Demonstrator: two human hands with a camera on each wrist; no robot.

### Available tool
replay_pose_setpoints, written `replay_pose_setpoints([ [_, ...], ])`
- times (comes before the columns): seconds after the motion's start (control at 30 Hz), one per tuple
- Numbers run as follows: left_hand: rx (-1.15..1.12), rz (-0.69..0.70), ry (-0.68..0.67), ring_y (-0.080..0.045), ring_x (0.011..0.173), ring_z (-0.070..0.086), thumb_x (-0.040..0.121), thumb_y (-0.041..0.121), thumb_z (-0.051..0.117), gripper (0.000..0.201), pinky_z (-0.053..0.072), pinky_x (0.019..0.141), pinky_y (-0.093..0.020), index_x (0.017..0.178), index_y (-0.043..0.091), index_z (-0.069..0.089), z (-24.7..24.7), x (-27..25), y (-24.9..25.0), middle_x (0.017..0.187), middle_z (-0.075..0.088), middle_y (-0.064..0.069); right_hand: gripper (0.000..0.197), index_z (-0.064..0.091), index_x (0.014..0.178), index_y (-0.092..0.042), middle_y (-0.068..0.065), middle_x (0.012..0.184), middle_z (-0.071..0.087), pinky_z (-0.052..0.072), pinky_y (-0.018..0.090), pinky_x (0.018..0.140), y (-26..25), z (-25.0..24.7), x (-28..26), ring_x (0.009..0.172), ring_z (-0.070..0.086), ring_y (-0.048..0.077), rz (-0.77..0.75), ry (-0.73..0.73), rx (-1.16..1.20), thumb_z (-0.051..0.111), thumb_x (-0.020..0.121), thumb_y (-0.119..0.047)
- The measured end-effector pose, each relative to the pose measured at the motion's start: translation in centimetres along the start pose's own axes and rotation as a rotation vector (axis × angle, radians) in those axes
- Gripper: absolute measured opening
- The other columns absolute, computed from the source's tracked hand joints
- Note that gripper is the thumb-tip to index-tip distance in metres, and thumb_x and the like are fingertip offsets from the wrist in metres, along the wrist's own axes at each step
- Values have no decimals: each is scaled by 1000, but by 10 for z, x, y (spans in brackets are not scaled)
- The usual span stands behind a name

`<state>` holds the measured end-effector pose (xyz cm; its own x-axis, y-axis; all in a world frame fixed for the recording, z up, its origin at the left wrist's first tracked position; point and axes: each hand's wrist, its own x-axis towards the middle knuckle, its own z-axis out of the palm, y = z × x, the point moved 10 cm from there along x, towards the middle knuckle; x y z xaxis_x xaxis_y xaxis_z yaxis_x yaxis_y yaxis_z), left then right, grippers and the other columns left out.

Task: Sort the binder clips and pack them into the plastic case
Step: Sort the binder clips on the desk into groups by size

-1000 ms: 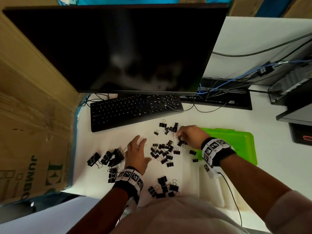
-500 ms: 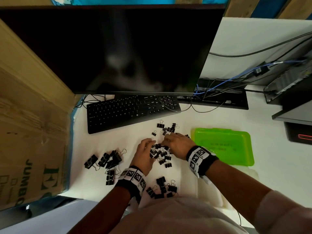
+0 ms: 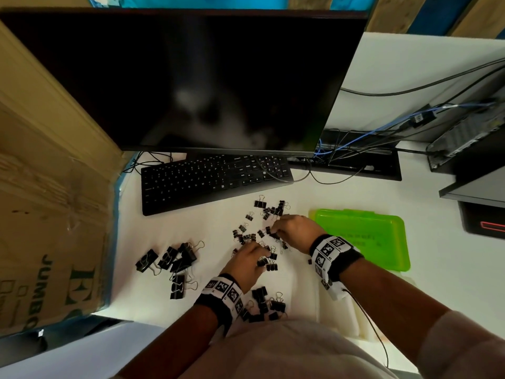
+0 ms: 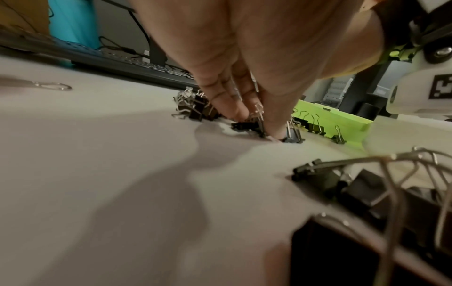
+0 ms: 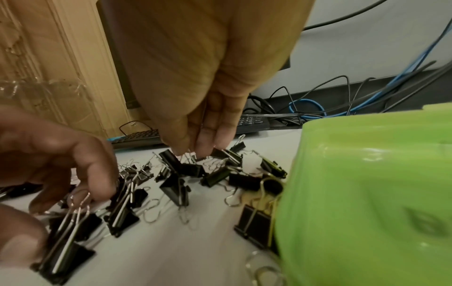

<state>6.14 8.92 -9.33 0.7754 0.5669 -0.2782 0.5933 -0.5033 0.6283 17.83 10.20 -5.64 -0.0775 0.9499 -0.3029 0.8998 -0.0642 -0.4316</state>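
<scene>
Head view: both hands work the central scatter of small binder clips (image 3: 254,236) on the white desk (image 3: 218,269). Left hand (image 3: 247,259) pinches a clip's wire handles; right hand (image 3: 293,232) fingers curl onto clips, grip unclear. Larger clips (image 3: 172,259) lie apart, presumably sorted. Closed green plastic case (image 3: 363,236) waits right, with free desk beyond.

Left hand (image 3: 247,259) and right hand (image 3: 296,232) reach forward, fingers curled.
</scene>
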Motion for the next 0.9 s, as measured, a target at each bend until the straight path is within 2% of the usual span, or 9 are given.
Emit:
replay_pose_setpoints([
  [0.13, -70, -59, 128, -12, 111, 47, 90, 27, 56, 21, 39, 98, -25, 110, 22, 59, -28, 6, -5, 117, 52, 6, 38, 59, 119, -21, 2, 118, 54, 53, 36, 77, -5, 5, -3, 105, 56, 23, -46, -49, -87, 53, 86, -4],
  [0.2, -70, -85, 200, -13, 108, 47, 92, 20, 52, 19, 42, 97, -29, 109, 22, 59, -47, 15, -7, 114, 52, 6, 44, 57, 122, -18, 4, 127, 49, 51, 37, 81, -6, 12, -2, 112, 53, 24, -46, -107, -108, 53, 84, 2],
  [0.27, -34, -105, 218, -13, 110, 46, 92, 13, 48, 25, 42, 98, -30, 112, 24, 57, -61, 28, -9, 116, 50, 6, 43, 58, 121, -17, 5, 126, 52, 50, 37, 84, -9, 18, -2, 114, 51, 25, -41, -154, -119, 49, 85, 5],
  [0.37, 52, -106, 211, -14, 116, 42, 90, 6, 46, 38, 43, 99, -34, 121, 28, 50, -73, 54, -7, 124, 45, 7, 36, 64, 115, -13, 9, 117, 60, 49, 40, 86, -13, 22, -4, 110, 53, 29, -62, -139, -123, 46, 88, 4],
  [0.43, 98, -90, 158, -14, 119, 40, 88, 1, 47, 49, 43, 101, -34, 127, 31, 46, -69, 72, 0, 128, 42, 8, 33, 66, 112, -12, 10, 112, 62, 49, 40, 85, -11, 22, -7, 106, 56, 31, -60, -118, -91, 49, 87, 2],
  [0.57, 176, 45, 25, -21, 120, 41, 79, -9, 47, 68, 43, 99, -39, 134, 31, 42, -43, 101, 30, 134, 39, 2, 28, 68, 105, -15, 8, 107, 63, 48, 35, 80, -3, 12, -13, 98, 60, 29, -21, -55, -11, 55, 84, -3],
  [0.67, 216, 55, -83, -26, 119, 43, 84, 0, 48, 57, 41, 100, -39, 135, 28, 44, -21, 118, 38, 135, 39, -4, 25, 69, 98, -17, 4, 108, 61, 50, 36, 75, -1, 1, -21, 90, 62, 29, -14, 29, 49, 58, 80, -3],
  [0.77, 219, 33, -77, -24, 118, 43, 87, 13, 51, 38, 38, 101, -36, 123, 26, 55, -17, 127, 35, 123, 47, -5, 23, 70, 91, -15, 3, 102, 62, 51, 35, 73, 3, -8, -32, 86, 62, 28, 11, 118, 129, 57, 79, 0],
  [0.9, 240, 23, -107, -26, 110, 48, 87, 7, 52, 27, 44, 93, -37, 109, 18, 61, -16, 129, 31, 112, 51, -9, 23, 70, 96, -16, 4, 101, 64, 49, 30, 81, 7, -8, -51, 89, 62, 23, 69, 132, 232, 54, 85, -5],
])
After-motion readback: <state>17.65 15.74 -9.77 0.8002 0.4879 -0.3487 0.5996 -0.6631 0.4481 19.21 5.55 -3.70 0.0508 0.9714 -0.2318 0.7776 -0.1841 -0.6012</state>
